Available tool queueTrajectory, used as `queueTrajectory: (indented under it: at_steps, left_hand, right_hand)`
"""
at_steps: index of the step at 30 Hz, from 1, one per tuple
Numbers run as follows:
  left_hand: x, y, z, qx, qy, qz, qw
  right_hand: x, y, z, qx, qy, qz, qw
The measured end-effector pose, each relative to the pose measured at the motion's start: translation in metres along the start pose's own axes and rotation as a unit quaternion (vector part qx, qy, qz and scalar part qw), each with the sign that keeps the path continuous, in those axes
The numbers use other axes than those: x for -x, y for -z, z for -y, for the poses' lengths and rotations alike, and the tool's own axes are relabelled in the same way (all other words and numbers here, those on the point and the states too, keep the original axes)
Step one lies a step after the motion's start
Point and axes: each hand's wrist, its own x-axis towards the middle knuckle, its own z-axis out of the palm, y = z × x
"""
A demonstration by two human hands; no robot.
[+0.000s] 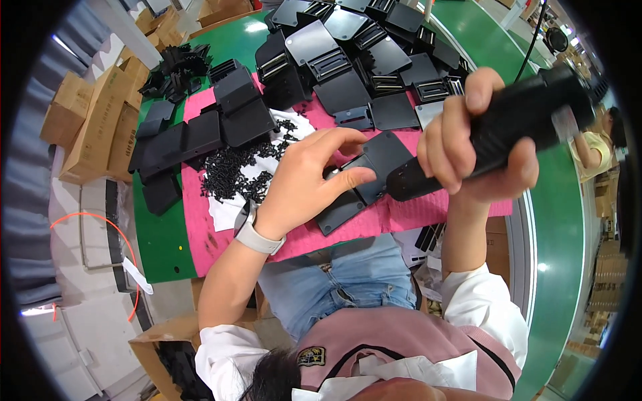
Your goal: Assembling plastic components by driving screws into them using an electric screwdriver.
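A black hinged plastic stand [381, 160], made of two flat plates joined across the middle, lies on a pink foam mat [294, 244]. My left hand [304, 175] curls over its left side, thumb and forefinger apart across the joint. The other left fingertips are mostly hidden beneath the hand. In my right hand [461, 144] is a black electric screwdriver [515, 127], gripped around its body. Its nose points down and left to the stand's joint; whether the bit touches a screw cannot be seen. Beside my left wrist, many small black screws [234, 170] are heaped on a white cloth [224, 215].
Many black stands [348, 87] are piled at the far side of the green table [160, 247]. Flat black pieces [200, 134] are stacked at left, with small black parts [177, 70] behind. Cardboard boxes [93, 127] stand left of the table. Another person [592, 150] is at far right.
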Motion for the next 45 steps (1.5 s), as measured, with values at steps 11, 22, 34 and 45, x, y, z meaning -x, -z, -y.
queueTrajectory:
  at_steps: [11, 22, 34, 45]
  left_hand:
    - [0.002, -0.014, 0.014, -0.159, -0.032, -0.015, 0.987]
    - [0.004, -0.017, 0.017, -0.162, -0.052, -0.035, 0.985]
    - [0.006, -0.024, 0.011, -0.269, -0.037, -0.073, 0.96]
    - [0.101, 0.046, -0.021, -0.225, 0.048, -0.345, 0.91]
  right_hand:
    - [0.008, -0.016, -0.007, 0.055, -0.058, -0.035, 0.996]
    - [0.01, -0.019, -0.009, 0.061, -0.089, 0.017, 0.994]
    - [0.02, -0.023, -0.008, 0.195, -0.026, 0.025, 0.98]
    - [0.045, -0.021, 0.038, -0.068, 0.145, 0.077, 0.984]
